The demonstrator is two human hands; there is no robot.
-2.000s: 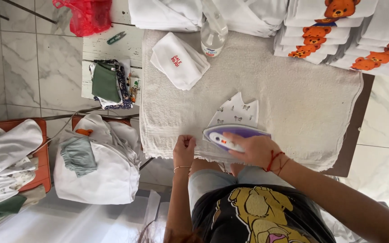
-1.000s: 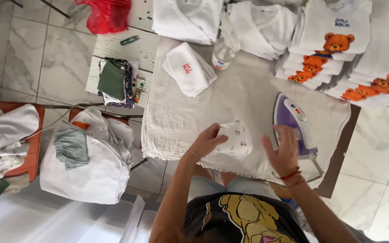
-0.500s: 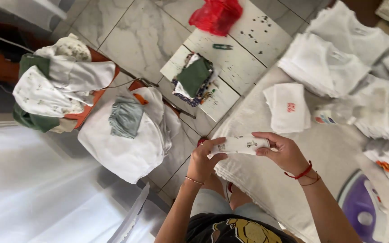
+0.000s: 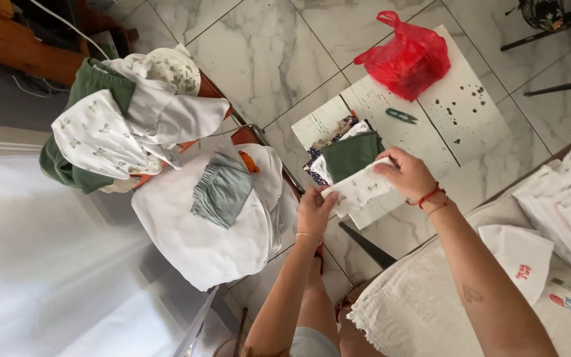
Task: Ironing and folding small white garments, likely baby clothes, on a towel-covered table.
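- Head view: marble tile floor (image 4: 259,59); towel-covered table (image 4: 418,311) at near right; white board (image 4: 457,112) beyond, bearing a red bag (image 4: 408,59).
- Left hand (image 4: 313,213) and right hand (image 4: 408,175) each pinch one end of a small white printed cloth (image 4: 358,188), stretched between them above the board.
- Risk: with only the ends pinched, a loosened grip would likely drop the cloth to the floor.
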